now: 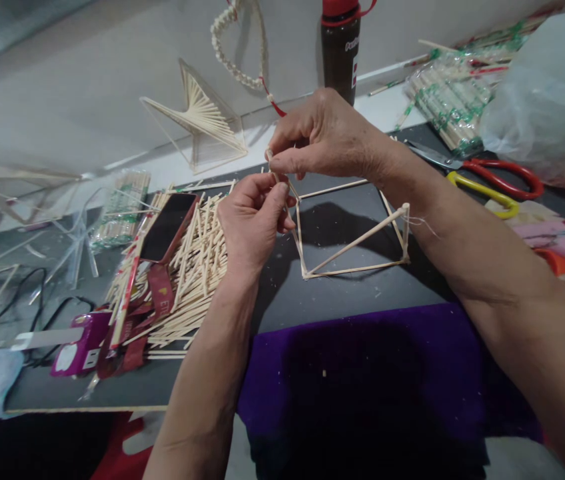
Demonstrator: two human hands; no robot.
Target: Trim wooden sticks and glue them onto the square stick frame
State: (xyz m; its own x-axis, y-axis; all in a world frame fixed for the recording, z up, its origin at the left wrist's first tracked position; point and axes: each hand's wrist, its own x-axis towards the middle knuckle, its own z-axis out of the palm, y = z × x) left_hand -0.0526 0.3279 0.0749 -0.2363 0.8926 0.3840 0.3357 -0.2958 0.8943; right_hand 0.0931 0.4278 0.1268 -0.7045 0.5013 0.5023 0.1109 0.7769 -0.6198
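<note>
A small open frame of thin wooden sticks [356, 269] rests on the dark tabletop, with one stick slanting up to a short post on its right side. Fine strands of glue trail from the top of that post. My left hand [252, 217] pinches a wooden stick at the frame's far left corner. Just above it, my right hand [325, 137] has thumb and finger closed on the upper end of a stick [269, 155]. The fingers partly cover that corner, so the joint itself is hidden.
Left lie a pile of loose sticks [202, 267], a phone [168, 227] and a purple device [77, 347]. A bottle [341, 53] and a finished stick model [197, 120] stand behind. Scissors [502, 177], a pink glue gun [562, 240] and packed sticks [447, 100] sit right.
</note>
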